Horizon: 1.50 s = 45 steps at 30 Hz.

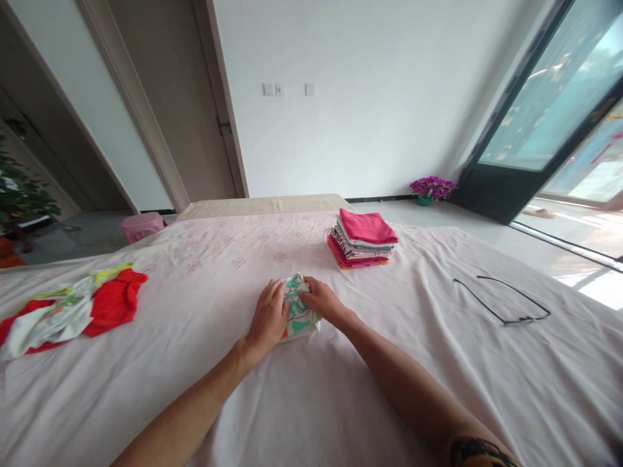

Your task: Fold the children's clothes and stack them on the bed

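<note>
A small folded garment, white with green, orange and black print, lies on the bed sheet in front of me. My left hand grips its left edge, fingers closed along the side and top. At the far right corner, my right hand holds the garment with the thumb on top; its other fingers are partly hidden. Just beyond, to the right, stands a neat stack of folded clothes with a pink piece on top. Far to the left lies a loose heap of red, white and yellow clothes.
Black-framed glasses rest on the pale, wrinkled sheet at the right. Past the bed are a pink stool, a pot of purple flowers, a white wall and a glass door.
</note>
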### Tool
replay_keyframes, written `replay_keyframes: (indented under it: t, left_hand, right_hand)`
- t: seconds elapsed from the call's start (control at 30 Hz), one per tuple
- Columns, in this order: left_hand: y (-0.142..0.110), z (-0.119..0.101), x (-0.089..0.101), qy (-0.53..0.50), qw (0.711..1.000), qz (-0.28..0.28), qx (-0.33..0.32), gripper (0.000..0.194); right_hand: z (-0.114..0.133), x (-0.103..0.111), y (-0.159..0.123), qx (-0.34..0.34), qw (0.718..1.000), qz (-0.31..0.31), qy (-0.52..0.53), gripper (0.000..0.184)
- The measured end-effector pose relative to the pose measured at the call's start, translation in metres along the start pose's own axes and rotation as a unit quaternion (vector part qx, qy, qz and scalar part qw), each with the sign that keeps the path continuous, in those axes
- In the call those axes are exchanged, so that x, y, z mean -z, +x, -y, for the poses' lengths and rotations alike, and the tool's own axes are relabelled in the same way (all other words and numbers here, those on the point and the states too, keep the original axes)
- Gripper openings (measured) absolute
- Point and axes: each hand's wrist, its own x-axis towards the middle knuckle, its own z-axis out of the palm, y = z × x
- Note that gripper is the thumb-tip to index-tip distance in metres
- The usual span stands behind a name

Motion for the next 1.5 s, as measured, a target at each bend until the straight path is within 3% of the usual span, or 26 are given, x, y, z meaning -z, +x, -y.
replay_keyframes:
  t: [0.13,0.2,0.33,0.47,0.6,0.73,0.9,1.0,1.1,1.3,1.5]
  left_hand:
    - [-0.007,0.0,-0.018,0.112,0.992,0.061,-0.011,0.056]
    - [-0.01,-0.003,-0.02,0.146,0.986,0.074,-0.011,0.058]
    - [-0.015,-0.007,-0.019,0.178,0.981,0.076,-0.016,0.061]
    - [-0.016,-0.009,-0.018,0.186,0.979,0.079,-0.015,0.065]
    - [-0.018,-0.009,-0.014,0.183,0.978,0.103,-0.019,0.069]
    - [-0.032,-0.008,-0.004,0.191,0.974,0.114,-0.046,0.069]
    - [-0.056,-0.005,0.012,0.189,0.968,0.106,-0.125,0.057]
    - [-0.062,-0.005,0.019,0.178,0.966,0.111,-0.148,0.055]
    - [-0.063,-0.005,0.023,0.158,0.964,0.115,-0.183,0.054]
    - [-0.065,-0.006,0.026,0.141,0.966,0.122,-0.18,0.056]
    - [-0.067,-0.005,0.028,0.131,0.968,0.13,-0.169,0.057]
  right_hand:
    - [-0.001,0.011,-0.005,-0.021,0.987,0.03,-0.157,0.042]
    - [0.0,0.015,-0.007,-0.024,0.977,0.014,-0.212,0.04]
    - [0.003,0.01,-0.009,0.021,0.969,-0.081,-0.234,0.044]
    - [-0.002,-0.009,-0.01,0.085,0.96,-0.077,-0.254,0.045]
    - [-0.015,-0.02,-0.009,0.052,0.956,-0.083,-0.276,0.043]
    - [-0.023,-0.012,-0.005,-0.006,0.969,-0.095,-0.228,0.04]
    - [-0.024,0.011,-0.001,-0.075,0.986,-0.05,-0.143,0.035]
    - [-0.023,0.022,0.001,-0.09,0.99,0.05,-0.094,0.026]
    - [-0.02,0.023,0.007,-0.131,0.982,0.138,-0.017,0.032]
    - [-0.004,0.007,0.021,-0.183,0.974,0.098,0.087,0.018]
    - [0.007,0.01,0.017,-0.235,0.942,0.12,0.207,0.013]
